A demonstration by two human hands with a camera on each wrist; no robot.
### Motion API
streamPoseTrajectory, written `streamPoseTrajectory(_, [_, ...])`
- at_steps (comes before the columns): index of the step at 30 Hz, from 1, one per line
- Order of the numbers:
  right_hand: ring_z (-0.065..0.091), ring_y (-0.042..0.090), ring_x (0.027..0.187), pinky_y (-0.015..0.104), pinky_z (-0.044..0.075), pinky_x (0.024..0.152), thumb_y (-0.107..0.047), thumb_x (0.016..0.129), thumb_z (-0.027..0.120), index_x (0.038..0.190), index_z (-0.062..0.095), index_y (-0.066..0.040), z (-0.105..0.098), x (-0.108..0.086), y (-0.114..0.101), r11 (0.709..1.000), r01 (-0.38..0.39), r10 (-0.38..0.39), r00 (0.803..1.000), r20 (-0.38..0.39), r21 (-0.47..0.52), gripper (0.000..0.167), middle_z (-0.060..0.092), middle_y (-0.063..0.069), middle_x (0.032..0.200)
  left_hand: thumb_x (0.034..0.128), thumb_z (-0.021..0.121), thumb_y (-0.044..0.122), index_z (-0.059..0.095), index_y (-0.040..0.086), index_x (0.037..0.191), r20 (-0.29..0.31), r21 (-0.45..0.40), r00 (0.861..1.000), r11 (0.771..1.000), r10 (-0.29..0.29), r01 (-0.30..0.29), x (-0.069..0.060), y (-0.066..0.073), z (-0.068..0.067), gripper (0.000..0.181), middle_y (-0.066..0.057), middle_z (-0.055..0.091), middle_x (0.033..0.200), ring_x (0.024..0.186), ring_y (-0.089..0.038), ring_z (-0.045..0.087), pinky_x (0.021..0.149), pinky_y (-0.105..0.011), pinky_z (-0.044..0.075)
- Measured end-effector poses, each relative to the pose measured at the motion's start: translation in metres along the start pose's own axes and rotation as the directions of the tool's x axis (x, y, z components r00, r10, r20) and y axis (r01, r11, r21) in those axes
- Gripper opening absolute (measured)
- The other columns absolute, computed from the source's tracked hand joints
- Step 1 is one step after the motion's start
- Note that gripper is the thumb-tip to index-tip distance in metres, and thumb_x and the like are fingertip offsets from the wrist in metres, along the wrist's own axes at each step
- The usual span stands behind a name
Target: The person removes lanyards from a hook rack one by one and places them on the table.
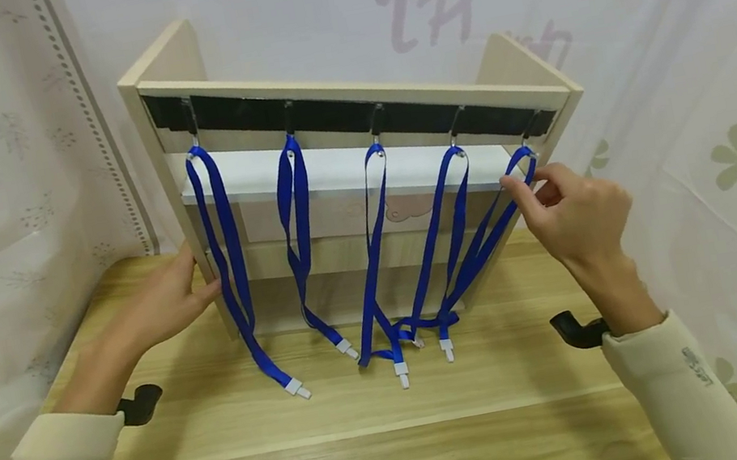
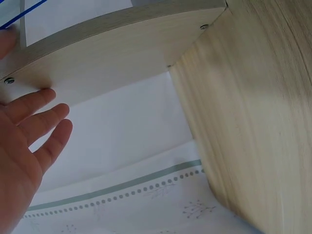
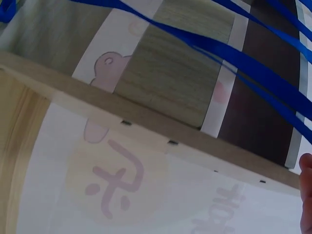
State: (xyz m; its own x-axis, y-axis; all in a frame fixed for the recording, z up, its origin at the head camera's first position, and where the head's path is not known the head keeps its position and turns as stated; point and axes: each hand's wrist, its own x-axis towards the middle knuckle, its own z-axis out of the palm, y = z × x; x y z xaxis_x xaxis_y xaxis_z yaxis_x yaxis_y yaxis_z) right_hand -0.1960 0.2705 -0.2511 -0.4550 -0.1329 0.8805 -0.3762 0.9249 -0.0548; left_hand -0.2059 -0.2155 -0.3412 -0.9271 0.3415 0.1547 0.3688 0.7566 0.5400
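A wooden shelf unit point(image 1: 349, 77) carries a black strip point(image 1: 333, 114) with several metal hooks. From each hook hangs a looped blue lanyard point(image 1: 229, 230) with a white clip point(image 1: 296, 388); the clips lie on the tabletop. My left hand point(image 1: 163, 303) is at the unit's left side, the thumb toward the front edge beside the leftmost lanyard. In the left wrist view its fingers point(image 2: 41, 122) extend along the outer side panel. My right hand point(image 1: 575, 210) pinches the upper part of the rightmost lanyard point(image 1: 486, 249) below its hook; the fingertips' contact is partly hidden.
The unit stands on a wood-grain table point(image 1: 379, 458) with a patterned white curtain point(image 1: 683, 84) around it. A white shelf board point(image 1: 336, 170) runs behind the lanyards. A black wrist mount point(image 1: 142, 404) juts from the left sleeve, another point(image 1: 578, 329) from the right.
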Motion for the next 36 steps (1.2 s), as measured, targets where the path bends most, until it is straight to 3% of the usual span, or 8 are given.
streamPoseTrajectory(7, [0.035,0.022,0.036,0.035,0.020,0.040,-0.069,0.090,0.053,0.053,0.051,-0.005,0.004,0.005,-0.010,0.999,-0.035,0.035,0.999,-0.032,-0.014,0.074,0.050,0.010,0.044,0.0958,0.065,0.015,0.025,0.008,0.151,-0.045,-0.015,0.998,0.999,0.037,-0.038,0.002,-0.003,0.004,0.068,-0.025,0.065,0.116,0.108,-0.046,0.062,0.089,-0.063,0.046])
streamPoseTrajectory(12, [0.034,0.021,0.036,0.033,0.021,0.040,-0.051,0.091,0.062,0.051,0.048,-0.006,0.006,0.008,-0.013,0.999,-0.037,0.036,0.999,-0.020,-0.027,0.062,0.048,0.009,0.042,0.0939,0.065,0.008,0.018,0.008,0.155,-0.051,0.009,0.998,0.999,0.032,-0.032,0.001,-0.006,0.008,0.077,-0.028,0.064,0.118,0.108,-0.049,0.061,0.087,-0.063,0.047])
streamPoseTrajectory(18, [0.035,0.021,0.035,0.031,0.022,0.038,-0.031,0.095,0.057,0.051,0.051,-0.004,0.005,0.010,-0.015,1.000,-0.016,0.016,1.000,0.010,-0.016,0.052,0.048,0.010,0.042,0.0968,0.062,0.012,0.032,0.003,0.145,-0.028,0.024,1.000,1.000,-0.009,0.010,0.001,-0.008,0.013,0.057,-0.025,0.067,0.113,0.105,-0.045,0.063,0.085,-0.059,0.048])
streamPoseTrajectory(25, [0.026,0.004,0.040,0.022,0.016,0.041,-0.013,0.090,0.059,0.050,0.049,-0.006,-0.001,0.012,-0.016,0.987,-0.042,0.043,0.999,-0.001,0.158,0.042,0.041,0.004,0.043,0.0984,0.059,0.008,0.041,0.002,0.132,-0.032,0.008,0.999,1.000,0.024,-0.023,0.002,-0.007,0.020,0.039,-0.018,0.068,0.103,0.097,-0.035,0.063,0.083,-0.054,0.049])
streamPoseTrajectory(32, [0.027,-0.004,0.045,0.012,0.017,0.045,0.001,0.087,0.061,0.056,0.053,0.003,-0.011,0.013,-0.015,0.928,-0.076,0.091,0.996,-0.024,0.364,0.032,0.041,0.003,0.048,0.0977,0.057,0.002,0.045,-0.003,0.123,-0.038,0.018,0.998,0.999,0.049,-0.048,0.002,-0.007,0.020,0.028,-0.020,0.068,0.101,0.094,-0.035,0.064,0.080,-0.053,0.050])
streamPoseTrajectory(36, [0.031,-0.005,0.044,0.011,0.021,0.043,0.004,0.086,0.060,0.062,0.057,0.008,-0.022,0.015,-0.013,0.901,-0.103,0.127,0.992,-0.027,0.421,0.025,0.045,-0.006,0.051,0.0972,0.057,0.001,0.048,-0.003,0.118,-0.041,0.027,0.998,0.999,0.047,-0.046,0.002,-0.007,0.020,0.023,-0.020,0.068,0.099,0.090,-0.034,0.063,0.077,-0.051,0.049])
